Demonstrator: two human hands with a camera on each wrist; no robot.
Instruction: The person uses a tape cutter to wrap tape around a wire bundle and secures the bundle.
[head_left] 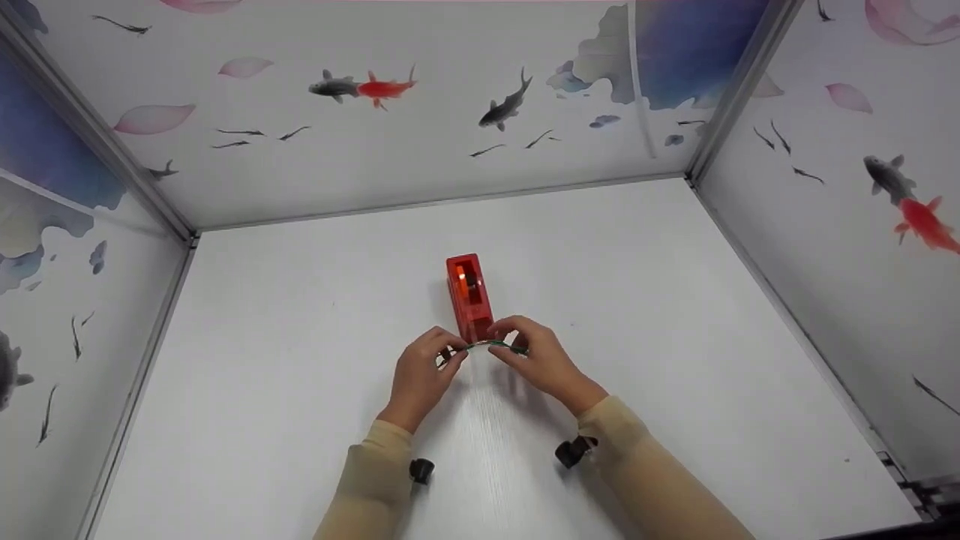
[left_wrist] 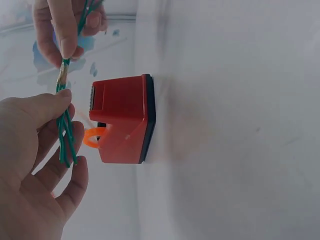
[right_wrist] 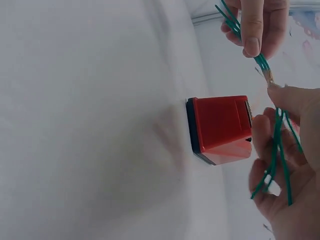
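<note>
A bundle of thin green wires (left_wrist: pixel 67 131), with a bare copper-coloured stretch (left_wrist: pixel 62 74) in its middle, spans the space between both hands. My left hand (head_left: pixel 421 373) pinches one side of that stretch between thumb and fingers, the loose wire ends fanning over its fingers. On the other side, my right hand (head_left: pixel 546 362) pinches the bundle, and several green strands (right_wrist: pixel 278 145) spread across its palm. Just beyond the fingertips stands a red tape dispenser (head_left: pixel 481 298) with a toothed cutting edge (left_wrist: pixel 92 98) and an orange ring (left_wrist: pixel 93 137) inside. The hands partly cover its near end in the head view.
The dispenser stands on a white table (head_left: pixel 300 360). Panels printed with fish and petals (head_left: pixel 420 142) enclose its back and both sides, joined by grey metal corner posts (head_left: pixel 739 97). A black wrist camera (head_left: pixel 422 471) sits at the left cuff, another (head_left: pixel 574 452) at the right.
</note>
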